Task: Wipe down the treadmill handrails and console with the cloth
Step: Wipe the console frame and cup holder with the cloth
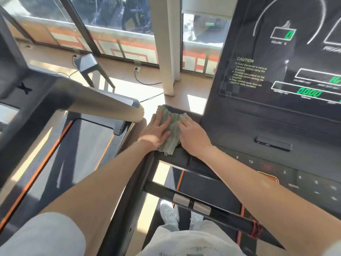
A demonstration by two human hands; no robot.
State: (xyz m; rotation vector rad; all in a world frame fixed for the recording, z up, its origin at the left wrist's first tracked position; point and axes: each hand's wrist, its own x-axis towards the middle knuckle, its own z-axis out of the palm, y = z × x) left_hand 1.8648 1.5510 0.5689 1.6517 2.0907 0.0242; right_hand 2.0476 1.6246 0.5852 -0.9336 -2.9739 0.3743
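On the far left stands another treadmill (83, 150), with a black belt and an orange stripe along its side. Next comes the person's left hand (156, 132). It lies flat with straight fingers and presses on the left part of the green cloth (170, 130). The cloth is spread on a black ledge (175, 159) at the left side of the console (276, 71). The right hand (193, 133) lies flat too, fingers straight, on the right part of the cloth. A strip of cloth shows between the two hands. Lower down, a black bar (227, 217) with two silver pads runs across, and white shoes (168, 215) stand on the belt under it. On the right, the big console screen shows green numbers and a caution note.
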